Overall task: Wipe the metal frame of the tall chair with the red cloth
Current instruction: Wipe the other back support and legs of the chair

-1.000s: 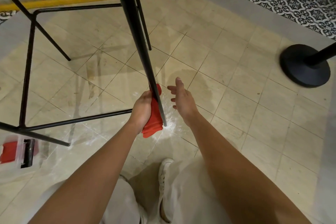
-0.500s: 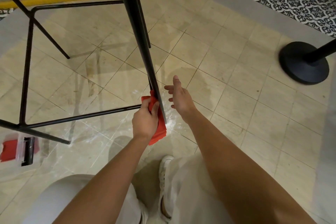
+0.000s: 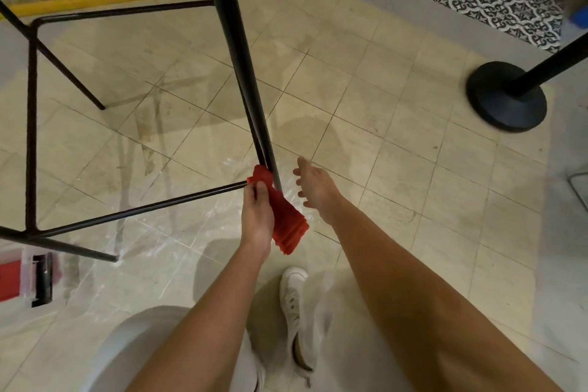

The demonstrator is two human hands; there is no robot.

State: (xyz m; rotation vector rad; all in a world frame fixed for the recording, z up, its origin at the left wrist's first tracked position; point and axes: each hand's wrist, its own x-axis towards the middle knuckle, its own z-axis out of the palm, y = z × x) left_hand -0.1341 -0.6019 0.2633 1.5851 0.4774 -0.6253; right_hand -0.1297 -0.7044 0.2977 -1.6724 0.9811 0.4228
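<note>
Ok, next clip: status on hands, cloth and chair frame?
Left hand gripping red cloth against chair leg, near the crossbar joint. Right hand open, free, beside the leg. Nothing in the way.

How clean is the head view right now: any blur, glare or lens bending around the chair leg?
Head view: wide-angle bending curves the black metal chair leg; red cloth in the left hand is sharp; glossy beige floor tiles show soft reflections and shadows; black round stanchion base is slightly smeared.
</note>
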